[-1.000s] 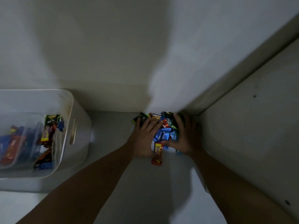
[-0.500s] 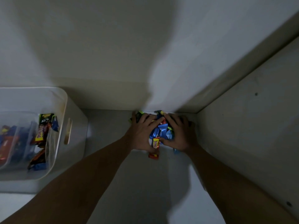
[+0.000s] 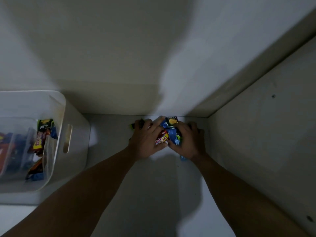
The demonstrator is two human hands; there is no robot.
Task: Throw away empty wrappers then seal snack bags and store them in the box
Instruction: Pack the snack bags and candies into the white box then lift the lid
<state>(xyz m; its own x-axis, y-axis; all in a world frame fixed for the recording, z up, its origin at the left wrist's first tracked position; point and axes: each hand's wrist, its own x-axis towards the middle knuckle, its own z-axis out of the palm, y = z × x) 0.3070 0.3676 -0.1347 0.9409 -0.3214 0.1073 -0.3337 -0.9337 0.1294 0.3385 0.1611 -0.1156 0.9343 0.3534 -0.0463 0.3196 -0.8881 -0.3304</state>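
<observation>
A heap of small snack wrappers [image 3: 168, 132], blue, red, black and yellow, lies on the shelf floor against the back wall near the right corner. My left hand [image 3: 145, 140] covers the heap's left side, fingers curled over the wrappers. My right hand [image 3: 188, 141] closes on the heap's right side, thumb pressing in toward the left hand. Both hands squeeze the pile between them. A blue piece [image 3: 182, 158] pokes out under my right wrist. The white plastic box [image 3: 68, 127] stands at the left, holding several snack packets [image 3: 40, 139].
The cupboard's back wall [image 3: 119, 65] rises right behind the heap, and a side wall [image 3: 256, 142] stands close on the right. A clear inner container [image 3: 49, 151] sits inside the box. Bare shelf floor [image 3: 153, 194] lies between my forearms.
Both hands have closed tighter on the wrapper heap, bunching it into a smaller clump. The red bar that lay below the heap is now drawn up between my palms.
</observation>
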